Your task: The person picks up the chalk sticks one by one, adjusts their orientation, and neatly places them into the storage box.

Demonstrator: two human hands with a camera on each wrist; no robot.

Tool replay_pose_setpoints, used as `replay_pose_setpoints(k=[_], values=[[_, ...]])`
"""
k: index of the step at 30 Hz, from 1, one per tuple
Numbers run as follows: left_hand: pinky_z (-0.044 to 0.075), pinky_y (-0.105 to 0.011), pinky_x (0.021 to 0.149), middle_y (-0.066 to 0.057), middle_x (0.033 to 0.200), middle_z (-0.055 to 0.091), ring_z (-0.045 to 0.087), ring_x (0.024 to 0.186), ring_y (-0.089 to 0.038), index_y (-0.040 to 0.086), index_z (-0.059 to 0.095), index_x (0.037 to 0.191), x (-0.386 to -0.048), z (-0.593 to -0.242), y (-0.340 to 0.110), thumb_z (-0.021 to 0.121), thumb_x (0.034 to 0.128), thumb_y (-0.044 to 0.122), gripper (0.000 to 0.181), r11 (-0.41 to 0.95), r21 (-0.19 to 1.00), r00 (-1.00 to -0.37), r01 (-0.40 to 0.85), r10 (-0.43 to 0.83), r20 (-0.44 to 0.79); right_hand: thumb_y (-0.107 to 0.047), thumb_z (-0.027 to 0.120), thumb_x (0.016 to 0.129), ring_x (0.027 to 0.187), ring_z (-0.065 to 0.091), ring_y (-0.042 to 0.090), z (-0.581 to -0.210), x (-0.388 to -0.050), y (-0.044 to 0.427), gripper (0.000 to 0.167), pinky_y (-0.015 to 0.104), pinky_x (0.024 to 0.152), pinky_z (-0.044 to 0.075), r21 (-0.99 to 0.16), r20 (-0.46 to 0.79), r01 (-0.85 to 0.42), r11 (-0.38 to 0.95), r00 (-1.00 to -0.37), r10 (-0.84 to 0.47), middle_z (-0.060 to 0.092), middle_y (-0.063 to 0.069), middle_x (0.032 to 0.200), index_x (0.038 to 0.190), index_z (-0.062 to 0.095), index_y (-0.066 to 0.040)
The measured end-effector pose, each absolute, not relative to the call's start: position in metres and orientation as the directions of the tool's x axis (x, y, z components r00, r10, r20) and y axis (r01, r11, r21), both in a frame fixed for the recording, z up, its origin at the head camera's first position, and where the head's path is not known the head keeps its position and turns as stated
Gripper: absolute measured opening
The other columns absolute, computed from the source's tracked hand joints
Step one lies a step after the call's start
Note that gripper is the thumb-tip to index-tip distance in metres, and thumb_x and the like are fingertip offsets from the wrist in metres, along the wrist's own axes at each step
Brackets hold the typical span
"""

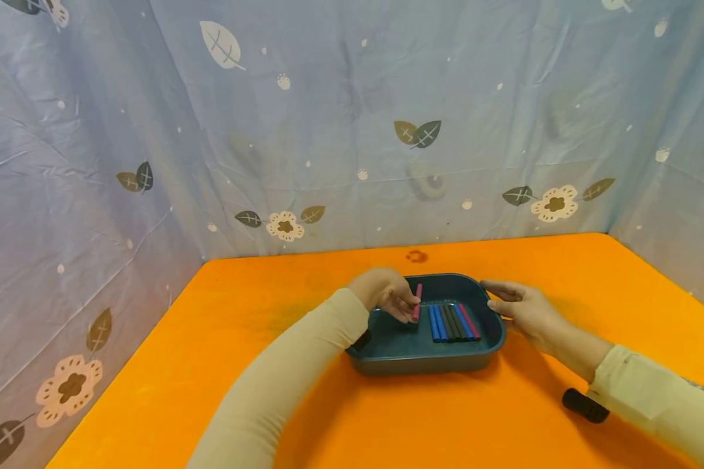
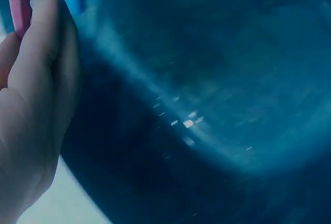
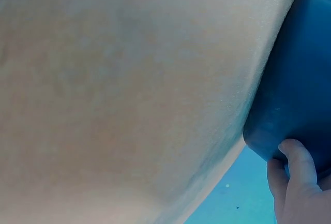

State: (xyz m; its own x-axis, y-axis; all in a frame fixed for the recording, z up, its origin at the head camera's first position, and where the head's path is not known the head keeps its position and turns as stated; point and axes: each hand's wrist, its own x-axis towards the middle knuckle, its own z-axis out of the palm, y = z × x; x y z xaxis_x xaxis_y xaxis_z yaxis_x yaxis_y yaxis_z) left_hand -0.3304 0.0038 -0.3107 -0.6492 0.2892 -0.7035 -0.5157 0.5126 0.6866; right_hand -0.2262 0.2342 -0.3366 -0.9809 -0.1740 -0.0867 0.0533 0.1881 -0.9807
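In the head view, my left hand (image 1: 390, 296) reaches over the left part of a dark blue-green tray (image 1: 422, 365). Its thumb and fingers pinch a slim pink stick (image 1: 417, 303); its angular end shows in the left wrist view, where the pink stick (image 2: 20, 9) juts above the fingers. Inside the tray's right half, several blue, black and pink sticks (image 1: 453, 323) lie side by side in a row. At the right end, my right hand (image 1: 530, 314) holds the tray by its rim, thumb and fingers at the back right corner.
The tray stands on an orange tabletop (image 1: 240, 326). A pale blue curtain (image 1: 328, 130) printed with leaves and flowers hangs behind the table and at both sides. A small black cylinder (image 1: 585, 405) shows beside the right sleeve.
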Motion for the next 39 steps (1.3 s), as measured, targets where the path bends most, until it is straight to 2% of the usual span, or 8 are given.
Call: replay_pose_setpoints(k=[4,10,13,21,27,32,36,39], values=[[0.05,-0.042,0.095,-0.026,0.106,0.061,0.062,0.107,-0.036,-0.012,0.06,0.101,-0.332,-0.319,0.009,0.053,0.099,0.004,0.018,0.551,0.637,-0.617,-0.539,0.258,-0.744,-0.005,0.044,0.104,0.13,0.042,0.04,-0.336,-0.226,0.236,0.056,0.032,0.089,0.053,-0.981,-0.087,0.054,0.186,-0.981,-0.175,0.012,0.03,0.155,0.152,0.017,0.005],[0.043,-0.041,0.103,-0.023,0.096,0.061,0.054,0.122,-0.035,-0.008,0.056,0.085,-0.309,-0.307,0.011,0.047,0.102,0.004,0.023,0.586,0.641,-0.631,-0.495,0.264,-0.729,-0.004,0.045,0.103,0.103,0.057,0.007,-0.335,-0.225,0.239,0.057,0.03,0.087,0.054,-0.984,-0.08,0.051,0.172,-0.983,-0.166,0.013,0.031,0.155,0.152,0.018,0.006],[0.043,-0.04,0.103,-0.024,0.098,0.062,0.053,0.123,-0.035,-0.007,0.055,0.084,-0.307,-0.306,0.011,0.048,0.1016,0.004,0.022,0.59,0.643,-0.615,-0.489,0.289,-0.734,-0.004,0.045,0.103,0.099,0.058,0.002,-0.335,-0.225,0.24,0.057,0.03,0.086,0.055,-0.985,-0.076,0.048,0.166,-0.984,-0.162,0.014,0.031,0.155,0.151,0.017,0.006],[0.044,-0.039,0.102,-0.026,0.126,0.058,0.053,0.123,-0.035,-0.014,0.054,0.126,-0.309,-0.31,0.014,0.048,0.1021,0.004,0.031,0.595,0.646,-0.602,-0.478,0.313,-0.734,-0.004,0.046,0.103,0.105,0.057,0.008,-0.334,-0.224,0.239,0.057,0.03,0.086,0.054,-0.982,-0.076,0.047,0.181,-0.985,-0.155,0.014,0.03,0.155,0.152,0.018,0.006],[0.039,-0.04,0.106,-0.028,0.137,0.048,0.048,0.128,-0.038,-0.013,0.044,0.137,-0.309,-0.294,0.01,0.044,0.1041,0.007,0.038,0.515,0.717,-0.62,-0.47,0.386,-0.683,-0.005,0.045,0.103,0.12,0.052,0.025,-0.333,-0.224,0.239,0.056,0.031,0.087,0.054,-0.979,-0.078,0.048,0.199,-0.986,-0.148,0.015,0.029,0.155,0.152,0.018,0.005],[0.038,-0.038,0.108,-0.025,0.141,0.046,0.046,0.13,-0.036,-0.007,0.036,0.145,-0.305,-0.265,-0.006,0.042,0.1056,0.012,0.044,0.438,0.797,-0.638,-0.416,0.484,-0.599,-0.003,0.046,0.102,0.111,0.057,0.017,-0.333,-0.226,0.238,0.057,0.032,0.087,0.054,-0.981,-0.075,0.045,0.189,-0.985,-0.153,0.016,0.03,0.154,0.151,0.019,0.007],[0.042,-0.041,0.104,-0.025,0.137,0.051,0.051,0.125,-0.037,-0.005,0.035,0.146,-0.298,-0.246,-0.028,0.046,0.1044,0.013,0.046,0.364,0.876,-0.734,-0.317,0.491,-0.47,-0.004,0.045,0.102,0.114,0.054,0.021,-0.33,-0.234,0.245,0.059,0.034,0.087,0.054,-0.978,-0.099,0.057,0.202,-0.974,-0.203,0.012,0.031,0.155,0.151,0.014,0.008],[0.047,-0.042,0.099,-0.025,0.132,0.055,0.057,0.118,-0.037,-0.005,0.038,0.143,-0.293,-0.24,-0.049,0.051,0.1026,0.012,0.046,0.317,0.927,-0.854,-0.198,0.408,-0.322,-0.007,0.044,0.103,0.127,0.043,0.04,-0.323,-0.245,0.255,0.061,0.04,0.091,0.052,-0.964,-0.111,0.045,0.264,-0.964,-0.243,0.011,0.032,0.154,0.151,0.01,0.009]])
